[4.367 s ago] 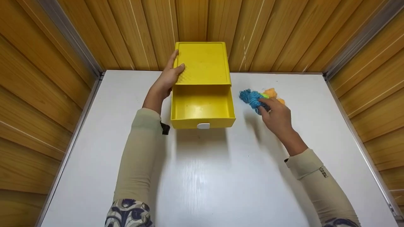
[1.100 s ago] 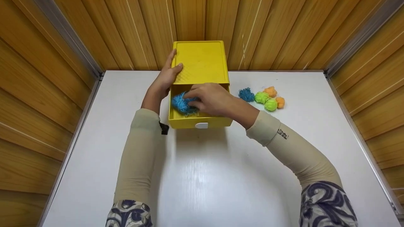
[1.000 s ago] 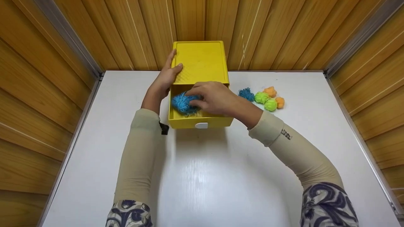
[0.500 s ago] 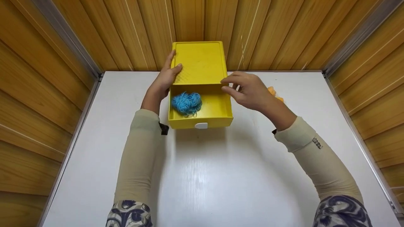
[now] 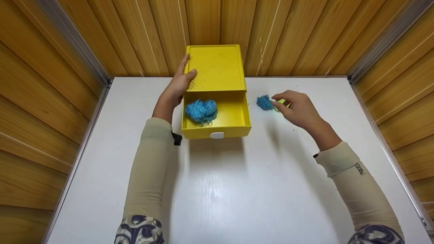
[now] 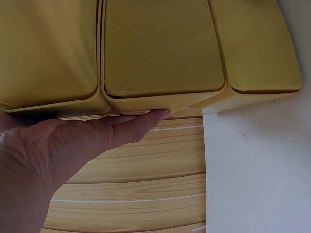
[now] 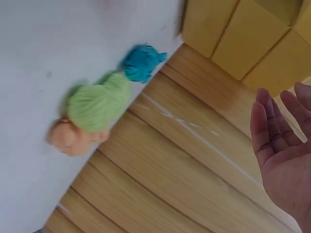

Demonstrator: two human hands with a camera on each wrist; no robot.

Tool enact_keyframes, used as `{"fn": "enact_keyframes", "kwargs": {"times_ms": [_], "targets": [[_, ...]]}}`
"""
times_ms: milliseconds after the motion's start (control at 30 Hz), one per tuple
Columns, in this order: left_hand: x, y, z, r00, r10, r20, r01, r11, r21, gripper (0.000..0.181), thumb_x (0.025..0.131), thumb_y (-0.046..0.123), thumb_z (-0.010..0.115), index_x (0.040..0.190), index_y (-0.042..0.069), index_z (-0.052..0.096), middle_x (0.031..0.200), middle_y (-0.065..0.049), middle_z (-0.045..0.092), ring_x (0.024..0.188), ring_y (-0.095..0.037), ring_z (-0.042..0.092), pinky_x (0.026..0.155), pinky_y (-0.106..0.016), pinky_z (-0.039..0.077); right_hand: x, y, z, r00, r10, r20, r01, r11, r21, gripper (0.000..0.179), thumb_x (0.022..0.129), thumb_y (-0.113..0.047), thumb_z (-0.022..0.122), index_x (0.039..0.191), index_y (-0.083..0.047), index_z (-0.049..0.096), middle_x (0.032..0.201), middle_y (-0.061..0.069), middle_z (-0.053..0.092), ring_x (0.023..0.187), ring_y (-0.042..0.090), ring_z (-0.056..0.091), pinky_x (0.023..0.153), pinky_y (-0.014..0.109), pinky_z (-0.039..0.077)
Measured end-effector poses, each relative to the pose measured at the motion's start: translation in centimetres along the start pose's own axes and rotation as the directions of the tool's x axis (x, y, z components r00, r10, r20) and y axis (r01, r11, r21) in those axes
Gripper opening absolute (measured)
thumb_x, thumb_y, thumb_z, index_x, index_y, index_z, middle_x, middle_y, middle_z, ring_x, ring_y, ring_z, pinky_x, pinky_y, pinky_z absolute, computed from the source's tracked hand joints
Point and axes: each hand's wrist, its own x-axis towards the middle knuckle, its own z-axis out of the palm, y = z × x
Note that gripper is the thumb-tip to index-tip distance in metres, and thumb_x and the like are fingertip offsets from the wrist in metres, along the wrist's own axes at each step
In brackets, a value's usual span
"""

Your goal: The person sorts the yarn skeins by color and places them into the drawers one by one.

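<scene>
A yellow plastic drawer cabinet (image 5: 217, 67) stands at the back of the table with its top drawer (image 5: 234, 115) pulled out. Light blue yarn balls (image 5: 201, 111) lie in the drawer's left half. My left hand (image 5: 177, 84) rests against the cabinet's left side, thumb over the top edge; the left wrist view shows its fingers straight along the wall. To the right of the drawer, my right hand (image 5: 298, 108) hovers over the table yarn, thumb and fingers apart, holding nothing. Near its fingertips lies a darker blue yarn ball (image 5: 263, 102). Green yarn balls (image 7: 97, 104) and orange ones (image 7: 70, 138) are beside it.
The white table (image 5: 210, 189) reaches back to a wood-panelled wall (image 5: 288, 37), with similar panels left and right. A white pull tab (image 5: 217, 135) is on the drawer front. Further drawer sections (image 6: 260, 43) show in the left wrist view.
My right hand has carried light blue yarn from the table into the drawer, let go, and moved back right over the remaining yarn. My left hand has stayed on the cabinet.
</scene>
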Motion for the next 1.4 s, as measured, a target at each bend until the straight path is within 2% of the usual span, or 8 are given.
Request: {"fn": "enact_keyframes", "kwargs": {"times_ms": [300, 500, 667, 867, 1000, 1167, 1267, 1400], "targets": [[0.0, 0.0, 0.1, 1.000, 0.009, 0.003, -0.009, 1.000, 0.015, 0.069, 0.114, 0.036, 0.045, 0.166, 0.059, 0.006, 0.182, 0.008, -0.002, 0.149, -0.021, 0.047, 0.122, -0.042, 0.046, -0.6, 2.1, 1.0, 0.991, 0.119, 0.057, -0.120, 0.993, 0.004, 0.031, 0.106, -0.027, 0.067, 0.131, -0.011, 0.076, 0.125, 0.012, 0.077, 0.102, 0.031, 0.072, 0.080, 0.037, 0.055], [0.0, 0.1, 0.2, 1.000, 0.006, -0.001, -0.006, 1.000, 0.006, 0.069, 0.114, 0.036, 0.045, 0.166, 0.059, 0.006, 0.182, 0.007, -0.001, 0.148, -0.022, 0.049, 0.121, -0.042, 0.047, -0.2, 2.4, 2.2, 0.977, 0.190, 0.100, -0.188, 0.982, -0.029, 0.039, 0.107, -0.029, 0.065, 0.141, -0.011, 0.069, 0.135, 0.019, 0.073, 0.104, 0.035, 0.073, 0.085, 0.050, 0.060], [-0.1, 0.2, 0.1, 1.000, 0.004, 0.009, -0.004, 1.000, -0.003, 0.070, 0.114, 0.037, 0.046, 0.166, 0.059, 0.005, 0.182, 0.007, -0.003, 0.152, -0.023, 0.044, 0.123, -0.043, 0.045, 1.2, 2.8, 3.6, 0.954, 0.262, 0.144, -0.259, 0.965, -0.036, 0.048, 0.106, -0.027, 0.067, 0.150, -0.011, 0.061, 0.146, 0.022, 0.065, 0.122, 0.042, 0.069, 0.100, 0.059, 0.058], [-0.1, 0.1, 0.0, 1.000, -0.003, 0.006, 0.003, 1.000, -0.008, 0.070, 0.114, 0.037, 0.046, 0.166, 0.059, 0.005, 0.182, 0.008, -0.005, 0.152, -0.022, 0.044, 0.121, -0.041, 0.047, 3.6, 3.7, 5.9, 0.916, 0.346, 0.202, -0.341, 0.938, -0.059, 0.056, 0.104, -0.026, 0.068, 0.157, -0.012, 0.054, 0.159, 0.020, 0.055, 0.148, 0.042, 0.051, 0.121, 0.062, 0.043], [-0.2, 0.1, -0.1, 1.000, -0.007, 0.005, 0.007, 1.000, 0.002, 0.069, 0.114, 0.039, 0.046, 0.165, 0.060, 0.005, 0.182, 0.009, -0.005, 0.153, -0.022, 0.043, 0.122, -0.041, 0.047, 5.1, 4.3, 7.2, 0.912, 0.355, 0.206, -0.348, 0.935, -0.073, 0.059, 0.105, -0.025, 0.067, 0.159, -0.011, 0.051, 0.158, 0.022, 0.052, 0.147, 0.042, 0.051, 0.124, 0.061, 0.040], [-0.1, 0.2, 0.0, 1.000, -0.004, -0.002, 0.004, 1.000, 0.002, 0.069, 0.114, 0.038, 0.046, 0.165, 0.060, 0.006, 0.182, 0.007, -0.002, 0.145, -0.023, 0.052, 0.118, -0.040, 0.050, 6.4, 5.1, 8.3, 0.911, 0.369, 0.183, -0.365, 0.929, -0.057, 0.058, 0.105, -0.024, 0.066, 0.159, -0.010, 0.050, 0.158, 0.023, 0.051, 0.147, 0.042, 0.050, 0.124, 0.060, 0.039], [-0.1, 0.2, 0.0, 1.000, -0.006, -0.004, 0.006, 1.000, -0.001, 0.069, 0.114, 0.038, 0.046, 0.166, 0.060, 0.006, 0.182, 0.005, 0.001, 0.137, -0.024, 0.059, 0.114, -0.039, 0.054, 6.8, 5.3, 8.8, 0.901, 0.389, 0.191, -0.386, 0.921, -0.056, 0.057, 0.106, -0.022, 0.065, 0.159, -0.009, 0.050, 0.159, 0.024, 0.050, 0.148, 0.042, 0.049, 0.125, 0.059, 0.039], [0.0, 0.1, 0.1, 1.000, -0.009, -0.011, 0.009, 1.000, 0.004, 0.069, 0.114, 0.037, 0.045, 0.166, 0.060, 0.007, 0.182, 0.005, 0.001, 0.136, -0.023, 0.059, 0.114, -0.038, 0.054, 7.2, 5.6, 9.1, 0.889, 0.406, 0.214, -0.403, 0.913, -0.059, 0.056, 0.106, -0.018, 0.063, 0.159, -0.006, 0.050, 0.160, 0.024, 0.051, 0.149, 0.043, 0.049, 0.126, 0.059, 0.037]]}}
